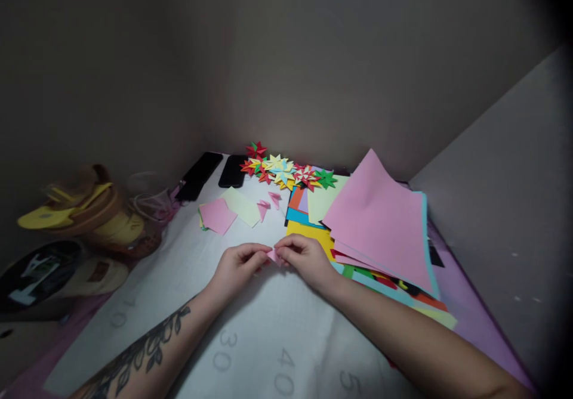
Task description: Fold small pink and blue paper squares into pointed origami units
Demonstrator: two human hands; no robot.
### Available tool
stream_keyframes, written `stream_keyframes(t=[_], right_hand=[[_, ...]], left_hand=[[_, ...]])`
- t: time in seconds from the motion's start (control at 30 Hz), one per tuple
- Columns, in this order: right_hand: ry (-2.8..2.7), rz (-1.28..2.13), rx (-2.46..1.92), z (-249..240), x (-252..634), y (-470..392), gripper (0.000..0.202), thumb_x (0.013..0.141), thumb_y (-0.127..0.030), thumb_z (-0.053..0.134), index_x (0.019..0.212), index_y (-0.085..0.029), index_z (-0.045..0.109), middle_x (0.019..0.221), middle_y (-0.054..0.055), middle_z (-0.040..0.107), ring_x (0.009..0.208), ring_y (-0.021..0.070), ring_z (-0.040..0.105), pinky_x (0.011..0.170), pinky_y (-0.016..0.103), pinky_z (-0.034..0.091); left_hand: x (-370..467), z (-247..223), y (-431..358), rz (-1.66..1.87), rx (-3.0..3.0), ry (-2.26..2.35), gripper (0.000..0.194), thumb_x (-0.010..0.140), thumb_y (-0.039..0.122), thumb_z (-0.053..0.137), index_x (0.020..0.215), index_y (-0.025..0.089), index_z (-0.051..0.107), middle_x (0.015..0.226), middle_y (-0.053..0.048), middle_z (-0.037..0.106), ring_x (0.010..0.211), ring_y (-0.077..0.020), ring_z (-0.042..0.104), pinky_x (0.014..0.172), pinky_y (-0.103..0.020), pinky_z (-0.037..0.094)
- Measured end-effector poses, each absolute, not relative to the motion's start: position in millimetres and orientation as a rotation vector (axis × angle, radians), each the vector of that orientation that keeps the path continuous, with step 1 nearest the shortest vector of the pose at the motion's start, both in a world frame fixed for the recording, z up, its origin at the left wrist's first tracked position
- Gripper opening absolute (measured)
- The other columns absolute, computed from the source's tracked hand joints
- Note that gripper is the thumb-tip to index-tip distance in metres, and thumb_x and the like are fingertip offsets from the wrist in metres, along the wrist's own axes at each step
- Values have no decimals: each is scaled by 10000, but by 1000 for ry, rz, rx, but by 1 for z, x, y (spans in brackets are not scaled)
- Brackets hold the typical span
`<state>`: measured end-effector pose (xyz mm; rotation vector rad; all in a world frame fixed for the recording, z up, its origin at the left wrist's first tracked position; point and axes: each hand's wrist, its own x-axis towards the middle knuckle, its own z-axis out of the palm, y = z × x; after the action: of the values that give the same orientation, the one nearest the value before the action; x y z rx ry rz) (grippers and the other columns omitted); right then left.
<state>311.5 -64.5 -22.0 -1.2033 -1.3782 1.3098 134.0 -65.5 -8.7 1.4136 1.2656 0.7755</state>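
One pink fold [273,257] sits between my left grip [239,266] and right grip [310,262], both pinched on it over the tabletop [463,297]. Beyond it I see two more pink folds [263,210], then paper stars [283,171]; coloured sheets [380,226] lie to the right.

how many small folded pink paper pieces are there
3: one folded piece held between the left hand and right hand, a second piece just right of the leftmost pale green paper, a third piece slightly farther back. Others may be hidden.
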Motion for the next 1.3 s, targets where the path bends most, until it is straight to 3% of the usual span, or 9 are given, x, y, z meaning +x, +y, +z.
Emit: stream_keyframes(t=[0.2, 0.8, 1.3], right_hand=[[-1695, 1001, -1133, -20, 316, -64, 110, 763, -143, 601, 735, -195, 694, 723, 18, 644, 721, 143, 589, 658, 257, 452], [-1973, 795, -988, -16, 316, -70, 167, 781, -83, 523, 701, -196, 617, 684, 6, 604, 698, 141, 552, 665, 265, 427], [-1818, 892, -1166, -21, 315, -72, 94, 772, -134, 565, 722, -186, 625, 678, -9, 616, 639, 120, 564, 592, 225, 422]], left_hand=[[137, -4, -68, 758, 1443, 1262, 179, 742, 310, 613, 791, 178, 725, 677, -10, 687, 576, -123, 559, 552, -211, 441], [137, -2, -71, 666, 1590, 1205, 199, 767, 303, 571, 724, 172, 715, 672, -19, 686, 632, -140, 576, 600, -219, 424], [137, -2, -70, 725, 1494, 1254, 174, 747, 294, 591, 700, 165, 698, 630, -5, 662, 601, -129, 564, 577, -215, 421]])
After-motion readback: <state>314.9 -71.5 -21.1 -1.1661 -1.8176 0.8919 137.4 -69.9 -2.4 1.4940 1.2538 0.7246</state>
